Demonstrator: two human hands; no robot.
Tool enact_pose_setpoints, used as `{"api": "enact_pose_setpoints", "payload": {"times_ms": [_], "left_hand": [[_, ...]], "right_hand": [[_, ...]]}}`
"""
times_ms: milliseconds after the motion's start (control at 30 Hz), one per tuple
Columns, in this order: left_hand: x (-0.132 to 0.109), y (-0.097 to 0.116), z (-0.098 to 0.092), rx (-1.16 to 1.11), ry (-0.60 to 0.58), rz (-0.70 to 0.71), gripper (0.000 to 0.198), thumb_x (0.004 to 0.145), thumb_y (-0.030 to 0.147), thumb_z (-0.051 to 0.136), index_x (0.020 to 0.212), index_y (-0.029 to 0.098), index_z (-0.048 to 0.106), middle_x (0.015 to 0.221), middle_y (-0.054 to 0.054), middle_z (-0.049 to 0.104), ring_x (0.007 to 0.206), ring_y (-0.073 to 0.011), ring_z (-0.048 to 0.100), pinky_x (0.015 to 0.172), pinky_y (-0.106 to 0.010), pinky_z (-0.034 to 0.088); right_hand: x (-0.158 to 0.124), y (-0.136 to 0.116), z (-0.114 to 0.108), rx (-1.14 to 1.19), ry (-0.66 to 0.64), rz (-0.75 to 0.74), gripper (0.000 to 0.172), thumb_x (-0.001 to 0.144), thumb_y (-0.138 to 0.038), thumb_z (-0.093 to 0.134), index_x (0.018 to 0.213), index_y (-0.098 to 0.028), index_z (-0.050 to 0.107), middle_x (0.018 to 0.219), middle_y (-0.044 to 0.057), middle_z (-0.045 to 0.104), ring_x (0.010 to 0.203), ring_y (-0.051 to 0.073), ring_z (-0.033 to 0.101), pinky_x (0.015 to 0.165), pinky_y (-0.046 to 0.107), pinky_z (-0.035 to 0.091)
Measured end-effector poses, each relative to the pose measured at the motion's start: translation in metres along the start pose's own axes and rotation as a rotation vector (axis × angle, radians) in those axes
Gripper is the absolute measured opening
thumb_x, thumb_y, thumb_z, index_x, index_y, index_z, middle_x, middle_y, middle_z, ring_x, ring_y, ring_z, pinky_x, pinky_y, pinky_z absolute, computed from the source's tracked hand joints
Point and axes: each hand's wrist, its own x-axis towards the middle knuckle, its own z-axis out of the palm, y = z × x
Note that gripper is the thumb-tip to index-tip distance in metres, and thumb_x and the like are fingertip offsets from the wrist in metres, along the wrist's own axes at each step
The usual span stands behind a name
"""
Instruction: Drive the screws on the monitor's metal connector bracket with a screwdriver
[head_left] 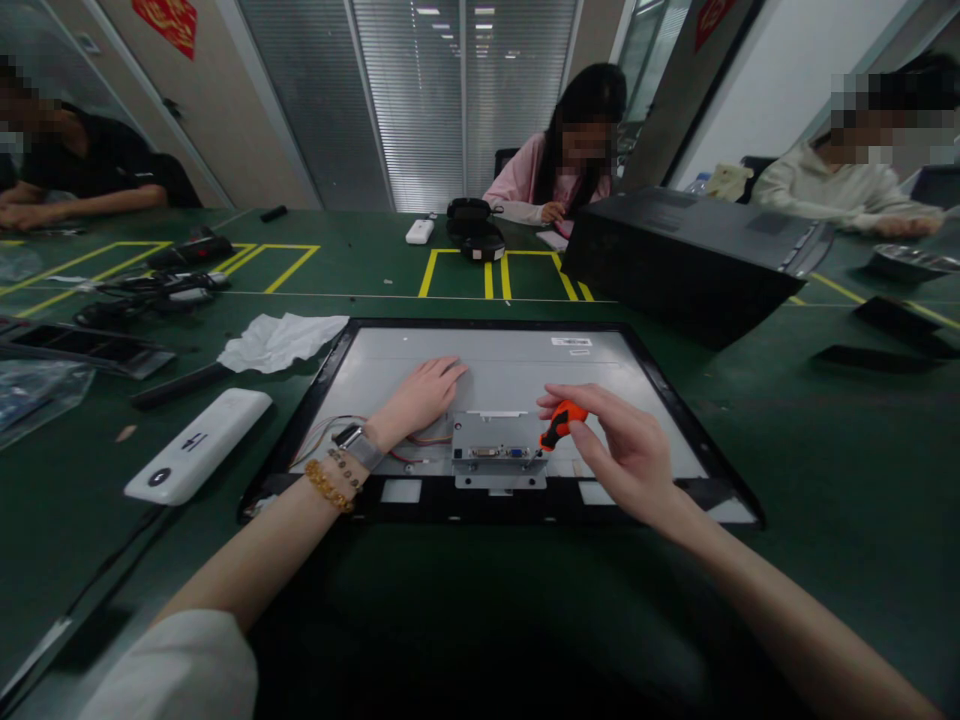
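Observation:
A monitor panel [517, 352] with a black frame lies on the table, its silver back facing up. Near its close edge sits a metal bracket [495, 433] bearing video ports. In my right hand [626, 445] is a screwdriver [564, 424] with an orange and black handle; its tip points down at the bracket's right end, beside the blue port. My left hand [421, 397] rests flat on the panel's metal back, left of the bracket, with its fingers stretched out. Thin wires [409, 458] run by the left wrist toward the bracket.
Left of the panel are a white power bank [199, 447] with a cable, crumpled tissue [281, 342] and a dark bar [180, 385]. A large black casing [690, 255] stands behind at the right. Several people sit around the green table [360, 270], which has yellow tape marks.

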Motion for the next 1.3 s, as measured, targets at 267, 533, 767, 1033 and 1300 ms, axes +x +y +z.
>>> {"api": "enact_pose_setpoints", "payload": {"times_ms": [267,533,767,1033,1300], "left_hand": [[-0.0002,-0.0001,0.0003,0.01,0.002,0.008,0.04,0.098,0.018,0.036,0.135,0.012,0.05,0.141,-0.014,0.048,0.127,-0.0237,0.047,0.108,-0.04,0.036],[-0.0002,-0.0012,0.0021,0.0,0.019,0.015,0.041,0.097,0.019,0.033,0.135,0.014,0.049,0.141,-0.013,0.049,0.126,-0.0234,0.048,0.106,-0.042,0.037],[-0.0001,-0.001,0.0016,0.015,0.008,0.013,0.041,0.098,0.019,0.035,0.135,0.012,0.05,0.142,-0.013,0.048,0.127,-0.0235,0.047,0.109,-0.04,0.035],[-0.0003,-0.0001,0.0003,0.026,0.011,0.017,0.041,0.098,0.018,0.036,0.136,0.012,0.049,0.141,-0.013,0.049,0.126,-0.0231,0.047,0.108,-0.039,0.036],[0.0004,-0.0004,0.0006,0.03,0.001,0.012,0.04,0.098,0.017,0.037,0.136,0.012,0.05,0.142,-0.013,0.048,0.127,-0.0237,0.047,0.109,-0.039,0.035]], "right_hand": [[0.0018,0.0027,0.0019,-0.125,0.044,-0.044,0.038,0.086,-0.014,0.065,0.121,-0.029,0.065,0.093,0.003,0.063,0.082,0.018,0.062,0.069,0.033,0.053],[0.0007,-0.0025,-0.0007,-0.016,-0.042,-0.016,0.044,0.093,-0.011,0.045,0.132,-0.028,0.057,0.114,0.007,0.069,0.104,0.022,0.065,0.086,0.042,0.054],[0.0009,0.0013,0.0011,-0.064,0.017,-0.076,0.044,0.087,-0.009,0.061,0.125,-0.03,0.063,0.1,0.004,0.068,0.088,0.018,0.065,0.072,0.034,0.055],[-0.0005,-0.002,-0.0039,0.027,-0.083,-0.018,0.046,0.092,-0.008,0.044,0.133,-0.026,0.057,0.119,0.008,0.067,0.109,0.021,0.063,0.09,0.042,0.053],[0.0017,-0.002,-0.0022,-0.006,-0.032,-0.047,0.043,0.089,-0.006,0.055,0.125,-0.028,0.063,0.103,0.005,0.067,0.092,0.018,0.064,0.075,0.035,0.053]]}}
